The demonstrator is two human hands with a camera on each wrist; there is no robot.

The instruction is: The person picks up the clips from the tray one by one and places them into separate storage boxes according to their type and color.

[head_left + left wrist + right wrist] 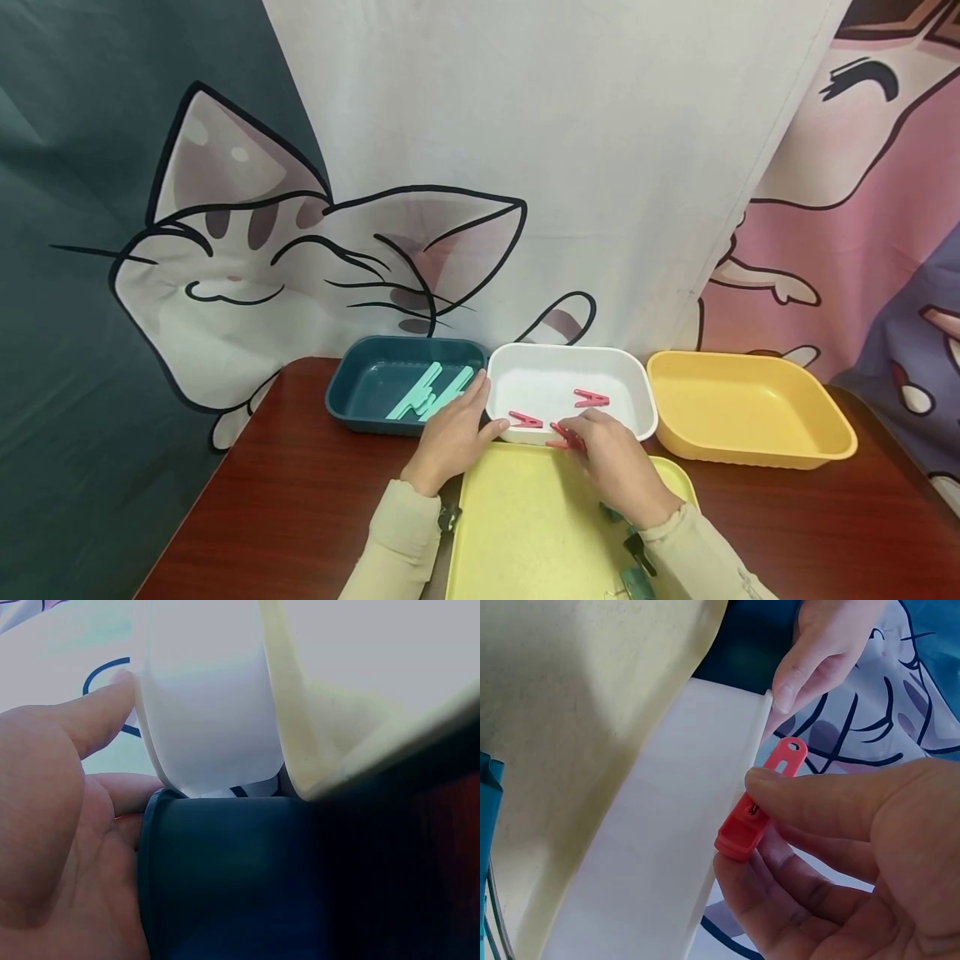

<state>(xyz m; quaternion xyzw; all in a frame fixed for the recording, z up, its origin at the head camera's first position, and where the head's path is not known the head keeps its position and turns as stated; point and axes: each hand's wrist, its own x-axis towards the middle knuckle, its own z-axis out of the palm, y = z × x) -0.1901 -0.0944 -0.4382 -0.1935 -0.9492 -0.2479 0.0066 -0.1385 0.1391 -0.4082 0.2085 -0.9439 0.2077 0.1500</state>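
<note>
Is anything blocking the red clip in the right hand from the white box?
Nothing I can see. The right hand pinches the red clip at the white box's near rim. Two other red clips lie inside, but they leave bare floor. The left hand is off at the left end.

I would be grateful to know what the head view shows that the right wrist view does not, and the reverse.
Only the head view: the deep yellow basin, mint-green pieces, and two red clips lying in the white tray.

Only the right wrist view: the hole through one end of the held clip, and its small metal piece.

Both: right hand pinching that clip, left hand, white tray, dark teal tray, pale yellow tray.
</note>
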